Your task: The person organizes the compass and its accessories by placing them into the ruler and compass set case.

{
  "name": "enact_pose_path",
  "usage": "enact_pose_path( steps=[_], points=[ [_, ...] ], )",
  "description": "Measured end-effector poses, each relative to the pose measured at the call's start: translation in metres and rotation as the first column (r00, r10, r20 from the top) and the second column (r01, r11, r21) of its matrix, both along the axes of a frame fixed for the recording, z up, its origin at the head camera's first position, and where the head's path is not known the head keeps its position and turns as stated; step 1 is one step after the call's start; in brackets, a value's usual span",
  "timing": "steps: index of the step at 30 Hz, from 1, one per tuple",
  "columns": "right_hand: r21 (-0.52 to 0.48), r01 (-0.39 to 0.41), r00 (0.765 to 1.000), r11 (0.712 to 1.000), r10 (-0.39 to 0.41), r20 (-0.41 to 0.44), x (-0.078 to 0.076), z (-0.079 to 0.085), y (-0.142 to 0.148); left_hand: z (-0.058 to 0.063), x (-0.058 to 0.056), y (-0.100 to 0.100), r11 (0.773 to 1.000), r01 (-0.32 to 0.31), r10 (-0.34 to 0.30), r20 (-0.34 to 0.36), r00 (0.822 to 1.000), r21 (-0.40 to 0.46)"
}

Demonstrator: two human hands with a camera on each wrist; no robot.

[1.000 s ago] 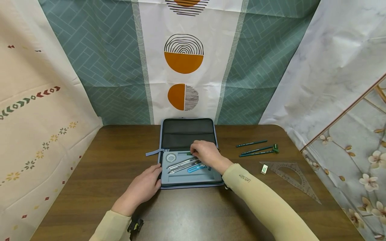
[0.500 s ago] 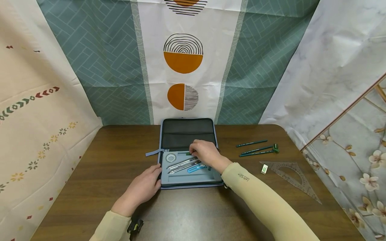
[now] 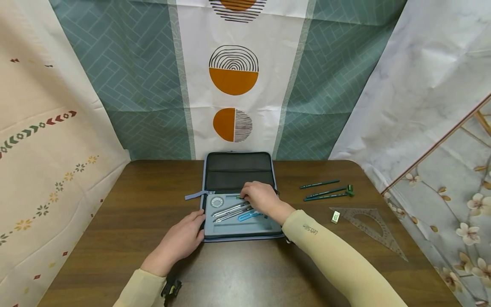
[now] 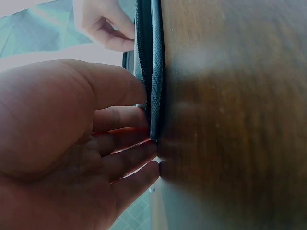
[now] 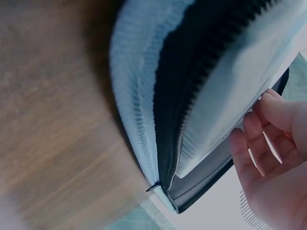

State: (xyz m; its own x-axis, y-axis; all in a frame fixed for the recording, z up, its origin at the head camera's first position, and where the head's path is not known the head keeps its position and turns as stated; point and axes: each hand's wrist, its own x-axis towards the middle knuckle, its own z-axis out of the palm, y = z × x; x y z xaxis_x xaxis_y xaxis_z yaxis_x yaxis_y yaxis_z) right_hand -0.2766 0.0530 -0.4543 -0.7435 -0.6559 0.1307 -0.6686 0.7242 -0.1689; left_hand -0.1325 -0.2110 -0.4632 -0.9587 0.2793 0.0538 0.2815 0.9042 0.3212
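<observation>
An unzipped blue-grey case (image 3: 245,239) lies unfolded on the table, its grey tray (image 3: 222,230) facing up. My left hand (image 3: 183,236) rests against its left side; in the left wrist view those fingers and thumb touch the zipped edge. My right hand (image 3: 262,198) reaches over the tray's back part, thumb and fingertips together at a small green item (image 3: 239,197), mostly hidden under the fingers. Beside them in the tray lie silver compass-like tools (image 3: 230,211), a light-blue cutter-shaped tool (image 3: 249,215) and a round whitish disc (image 3: 217,202).
To the right lie dark green pencils (image 3: 319,184), a green sharpener (image 3: 350,190), an eraser (image 3: 335,217) and a clear set square (image 3: 374,226) with a protractor arc. The case's black lid (image 3: 238,170) leans back toward the curtain. A blue strap (image 3: 194,195) sticks out left.
My right hand has shifted very slightly over the tray, with the green item still at its fingertips. The left hand stays in place.
</observation>
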Motion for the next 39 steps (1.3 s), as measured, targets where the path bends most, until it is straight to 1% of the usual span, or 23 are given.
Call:
enact_pose_path(
  steps=[9,16,22,26,31,33,36,39],
  points=[
    [0.006,-0.011,1.0,1.0,0.011,-0.004,0.005,0.002,0.001,-0.001,0.0,0.0,1.0,-0.004,0.004,0.01,1.0,-0.005],
    [0.072,-0.02,0.999,0.997,0.021,-0.024,0.008,-0.002,0.003,-0.005,-0.002,0.0,1.0,0.0,0.0,0.018,1.0,-0.004],
    [0.081,-0.047,0.997,0.996,0.051,-0.057,0.008,-0.003,0.006,-0.005,-0.002,0.001,1.0,0.004,-0.004,0.011,1.0,-0.002],
    [0.083,-0.046,0.998,0.996,0.049,-0.041,0.009,-0.001,0.008,-0.004,-0.001,0.002,1.0,0.008,-0.008,0.0,1.0,0.009],
    [0.031,-0.075,0.997,0.997,0.075,0.0,0.01,0.002,0.013,-0.005,0.0,0.001,1.0,0.006,-0.006,0.002,1.0,0.018],
    [-0.012,-0.09,0.996,0.996,0.09,0.013,0.01,0.003,0.017,-0.005,0.0,0.001,1.0,0.006,-0.006,0.0,1.0,0.019],
    [-0.065,-0.101,0.995,0.993,0.101,0.003,0.008,0.004,0.024,-0.005,-0.001,0.0,1.0,0.009,-0.009,-0.008,1.0,0.02],
    [-0.086,-0.105,0.994,0.991,0.103,-0.03,0.007,0.003,0.033,-0.005,-0.001,-0.001,1.0,0.007,-0.007,-0.009,1.0,0.02]
  ],
)
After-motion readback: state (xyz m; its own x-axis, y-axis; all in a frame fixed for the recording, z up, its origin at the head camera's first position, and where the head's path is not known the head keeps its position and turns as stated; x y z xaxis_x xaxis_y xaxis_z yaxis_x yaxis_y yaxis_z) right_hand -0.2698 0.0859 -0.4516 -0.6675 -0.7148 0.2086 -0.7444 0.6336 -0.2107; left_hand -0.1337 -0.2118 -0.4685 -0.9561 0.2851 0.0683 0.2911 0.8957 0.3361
